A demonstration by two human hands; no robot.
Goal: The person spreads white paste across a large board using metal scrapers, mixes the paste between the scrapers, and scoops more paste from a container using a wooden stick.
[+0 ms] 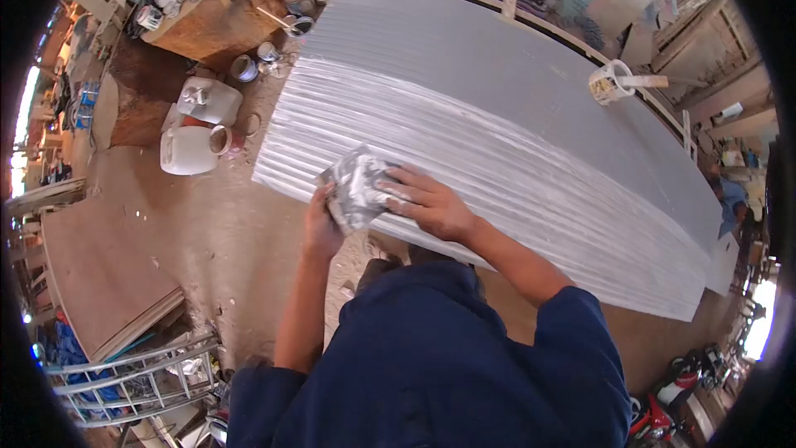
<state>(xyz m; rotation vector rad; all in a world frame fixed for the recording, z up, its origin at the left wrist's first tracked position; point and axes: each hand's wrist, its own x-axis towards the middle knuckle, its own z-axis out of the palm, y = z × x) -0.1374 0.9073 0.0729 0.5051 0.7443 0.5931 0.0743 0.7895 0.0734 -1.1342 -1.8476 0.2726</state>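
A dark sheet of sandpaper (pixel 358 187), streaked with white dust, is held above the near edge of a large ribbed panel (pixel 464 145). My left hand (pixel 322 220) grips the sheet's left side between thumb and fingers. From the right, my right hand (pixel 431 203) holds it, with its fingers lying across the dusty face. The panel's near ribs are whitish and powdery, while its far part (pixel 464 29) is smooth-looking grey.
A paint-smeared tub (pixel 609 85) with a flat stick stands on the panel's far right. White jugs (pixel 189 150) and small cans (pixel 244 68) sit on the floor to the left. Wooden sheets (pixel 108 270) and a metal ladder (pixel 137 382) lie at lower left.
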